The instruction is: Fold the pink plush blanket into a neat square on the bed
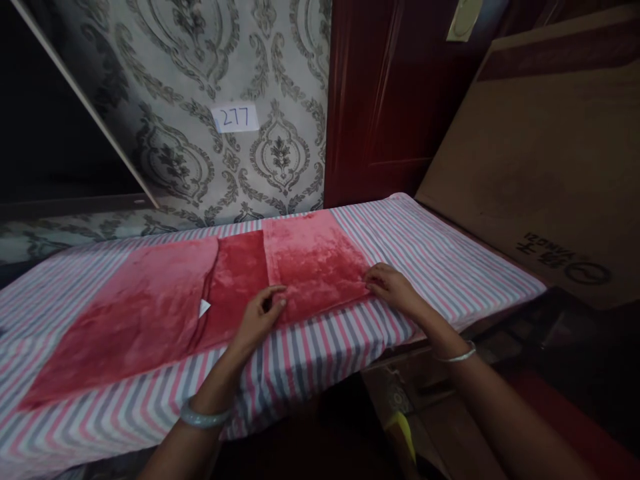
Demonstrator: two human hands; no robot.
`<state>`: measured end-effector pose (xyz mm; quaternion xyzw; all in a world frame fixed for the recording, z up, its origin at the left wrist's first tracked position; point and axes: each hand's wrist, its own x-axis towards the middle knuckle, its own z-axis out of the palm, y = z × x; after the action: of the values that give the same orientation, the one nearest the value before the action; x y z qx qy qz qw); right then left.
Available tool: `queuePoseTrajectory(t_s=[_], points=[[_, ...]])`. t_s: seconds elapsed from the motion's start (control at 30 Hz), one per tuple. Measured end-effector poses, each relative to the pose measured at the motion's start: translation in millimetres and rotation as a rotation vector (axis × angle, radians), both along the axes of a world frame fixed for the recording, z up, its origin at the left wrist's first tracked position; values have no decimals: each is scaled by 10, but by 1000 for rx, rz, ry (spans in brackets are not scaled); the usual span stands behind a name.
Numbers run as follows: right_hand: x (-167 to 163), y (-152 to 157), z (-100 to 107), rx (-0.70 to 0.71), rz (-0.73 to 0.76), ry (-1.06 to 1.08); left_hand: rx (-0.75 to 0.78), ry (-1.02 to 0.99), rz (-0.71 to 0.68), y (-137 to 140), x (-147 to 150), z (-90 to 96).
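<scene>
A red plush blanket [237, 280] lies across a striped cloth, with its left part [135, 300] and right part [315, 260] folded inward and a darker strip showing between them. A small white tag [204, 307] sticks out at the left fold's inner edge. My left hand [261, 313] is at the front inner corner of the right fold, thumb and fingers pinched on its edge. At the blanket's right front corner, my right hand [390, 285] grips the edge with curled fingers. Both wrists wear bangles.
The striped cloth [425, 247] covers a long table against a patterned wall [235, 60]. A large cardboard box [550, 153] leans at the right, beside a dark red door [385, 93]. A dark screen [55, 120] hangs at upper left. A paper marked 277 [235, 118] is on the wall.
</scene>
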<state>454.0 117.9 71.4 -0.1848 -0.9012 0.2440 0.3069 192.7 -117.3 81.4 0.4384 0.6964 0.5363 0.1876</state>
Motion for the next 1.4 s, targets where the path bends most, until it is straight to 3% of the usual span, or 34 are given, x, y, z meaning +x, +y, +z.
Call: queuePoseTrajectory(t_s=[0.17,0.33,0.6,0.7,0.77,0.87,1.0,1.07,1.4], points=[[-38,-13,66,-57,-61,25,-34,156,-36,70,-56,-29],[-55,-8,92,-166,-121,70,18,319,-33,175,-152,169],[-6,58,103,160,8,-98,-100,714,-89,212,-165,362],[6,42,114,250,-50,-139,-144,822,-91,198,-116,435],[5,1,86,303,-148,-92,-120,906,-15,175,-60,454],[19,-74,-6,367,-234,-75,-65,1026,32,116,20,355],[82,-128,-120,352,-208,-172,-144,1104,-183,21,27,86],[106,-129,-146,342,-212,-178,-146,1121,-207,-18,-6,1],[149,-170,-73,374,-191,-128,-4,1147,-180,-100,-53,-81]])
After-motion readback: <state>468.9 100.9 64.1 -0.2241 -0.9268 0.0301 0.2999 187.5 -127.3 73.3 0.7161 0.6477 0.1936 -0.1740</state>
